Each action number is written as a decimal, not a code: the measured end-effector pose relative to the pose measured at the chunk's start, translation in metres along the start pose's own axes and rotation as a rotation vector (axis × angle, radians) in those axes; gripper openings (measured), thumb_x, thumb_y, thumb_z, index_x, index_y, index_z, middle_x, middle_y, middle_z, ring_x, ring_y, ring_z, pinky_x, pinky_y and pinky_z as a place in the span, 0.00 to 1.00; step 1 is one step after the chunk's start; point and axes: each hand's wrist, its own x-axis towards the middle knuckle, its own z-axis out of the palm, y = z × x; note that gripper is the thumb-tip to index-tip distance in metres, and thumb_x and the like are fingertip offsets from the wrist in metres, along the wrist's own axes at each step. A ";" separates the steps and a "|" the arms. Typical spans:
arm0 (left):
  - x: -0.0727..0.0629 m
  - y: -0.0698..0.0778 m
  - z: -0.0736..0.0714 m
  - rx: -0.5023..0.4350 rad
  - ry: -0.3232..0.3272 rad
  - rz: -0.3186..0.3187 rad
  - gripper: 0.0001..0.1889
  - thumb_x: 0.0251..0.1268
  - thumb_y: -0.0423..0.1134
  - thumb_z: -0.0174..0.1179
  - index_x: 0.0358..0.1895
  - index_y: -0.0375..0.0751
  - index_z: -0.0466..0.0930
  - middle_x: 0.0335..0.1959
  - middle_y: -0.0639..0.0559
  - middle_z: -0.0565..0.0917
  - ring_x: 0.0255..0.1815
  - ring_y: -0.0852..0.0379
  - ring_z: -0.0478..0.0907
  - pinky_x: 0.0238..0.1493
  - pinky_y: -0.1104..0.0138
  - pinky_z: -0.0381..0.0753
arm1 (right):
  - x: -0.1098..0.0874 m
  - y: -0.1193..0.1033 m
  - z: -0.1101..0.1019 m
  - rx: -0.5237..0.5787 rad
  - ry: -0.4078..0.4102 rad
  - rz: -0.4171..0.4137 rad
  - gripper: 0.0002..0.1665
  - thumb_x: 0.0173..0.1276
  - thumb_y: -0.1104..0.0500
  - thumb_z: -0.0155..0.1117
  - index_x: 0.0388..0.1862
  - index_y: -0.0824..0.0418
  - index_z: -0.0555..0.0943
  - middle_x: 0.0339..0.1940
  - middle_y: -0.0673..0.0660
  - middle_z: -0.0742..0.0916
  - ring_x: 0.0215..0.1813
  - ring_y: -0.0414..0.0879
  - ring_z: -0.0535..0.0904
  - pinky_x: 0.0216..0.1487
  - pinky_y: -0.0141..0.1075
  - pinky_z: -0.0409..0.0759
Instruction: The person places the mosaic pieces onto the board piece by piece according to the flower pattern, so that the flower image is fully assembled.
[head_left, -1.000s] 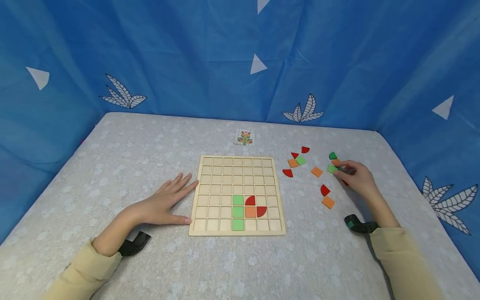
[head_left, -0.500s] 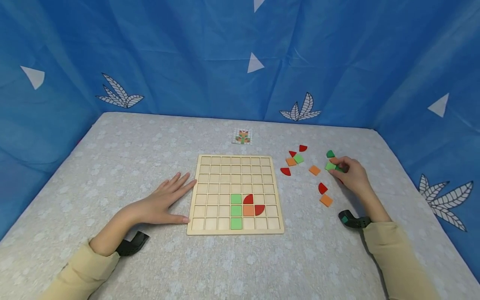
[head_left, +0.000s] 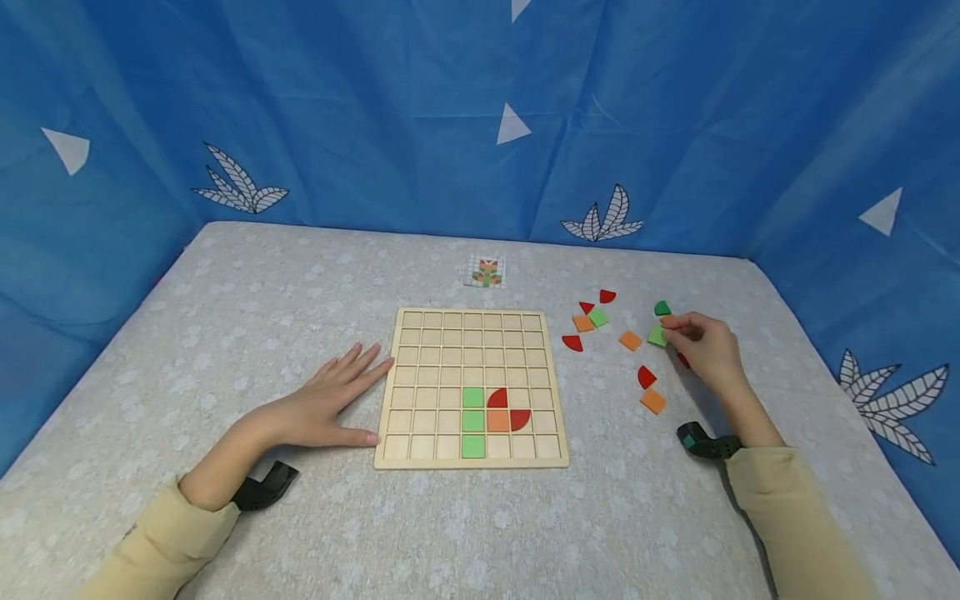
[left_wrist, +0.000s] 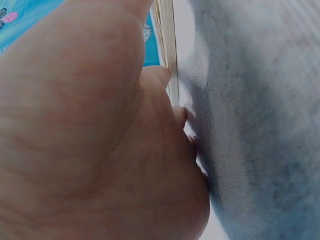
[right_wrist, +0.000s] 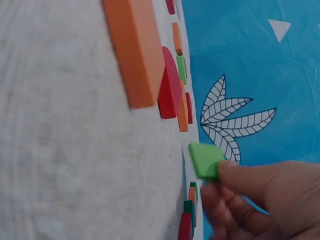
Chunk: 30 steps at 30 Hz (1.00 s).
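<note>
My right hand (head_left: 708,354) pinches a light green square tile (right_wrist: 206,161) between thumb and fingers, at the right side of the table. In the right wrist view the tile is tilted and raised off the cloth. Beneath and beside that hand lie a dark green quarter-circle piece (head_left: 662,308), an orange piece (head_left: 667,320) and a partly covered red piece (head_left: 683,360). My left hand (head_left: 322,408) lies palm down with fingers spread, thumb and forefinger at the left edge of the wooden grid board (head_left: 423,377). Green, orange and red pieces fill several of the board's lower cells.
Between board and right hand lie loose pieces, among them an orange square (head_left: 630,341), a red quarter circle (head_left: 572,343) and another light green square (head_left: 597,317). Behind the board lies a small pattern card (head_left: 485,272). A blue curtain (head_left: 420,125) hangs beyond the table.
The light green tile under my right fingertips has shifted slightly and is now pinched; the red piece beside the hand shows more. My left hand stays at the board's edge.
</note>
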 end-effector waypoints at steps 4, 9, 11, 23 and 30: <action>0.000 0.000 0.002 -0.008 0.002 0.001 0.53 0.53 0.65 0.61 0.75 0.43 0.44 0.74 0.40 0.39 0.72 0.40 0.30 0.64 0.42 0.34 | -0.002 -0.013 -0.002 0.095 -0.068 0.037 0.13 0.69 0.61 0.59 0.45 0.69 0.80 0.37 0.65 0.83 0.29 0.49 0.79 0.24 0.30 0.76; -0.002 0.000 0.004 -0.020 -0.007 -0.002 0.53 0.53 0.66 0.60 0.75 0.43 0.44 0.74 0.40 0.38 0.72 0.41 0.29 0.64 0.42 0.34 | -0.009 -0.037 0.002 0.257 -0.149 0.042 0.14 0.68 0.60 0.60 0.46 0.70 0.79 0.37 0.60 0.84 0.35 0.49 0.82 0.37 0.29 0.79; -0.002 0.001 0.003 -0.021 -0.004 -0.002 0.53 0.53 0.66 0.60 0.75 0.43 0.44 0.74 0.40 0.38 0.72 0.41 0.29 0.64 0.42 0.34 | -0.013 -0.050 0.005 0.306 -0.180 0.015 0.14 0.68 0.60 0.61 0.45 0.70 0.79 0.36 0.59 0.84 0.35 0.50 0.82 0.38 0.30 0.79; -0.002 0.004 0.000 -0.021 0.008 0.000 0.53 0.52 0.64 0.62 0.75 0.41 0.45 0.74 0.39 0.39 0.72 0.39 0.30 0.64 0.41 0.34 | -0.041 -0.113 0.060 0.500 -0.519 -0.096 0.07 0.65 0.69 0.61 0.41 0.72 0.80 0.32 0.60 0.84 0.32 0.55 0.82 0.36 0.41 0.81; -0.002 0.004 0.000 -0.019 0.013 0.000 0.53 0.52 0.65 0.61 0.75 0.42 0.45 0.74 0.39 0.39 0.72 0.40 0.30 0.64 0.41 0.34 | -0.048 -0.116 0.083 0.415 -0.550 -0.181 0.03 0.63 0.67 0.64 0.35 0.65 0.83 0.26 0.54 0.83 0.26 0.48 0.79 0.26 0.33 0.76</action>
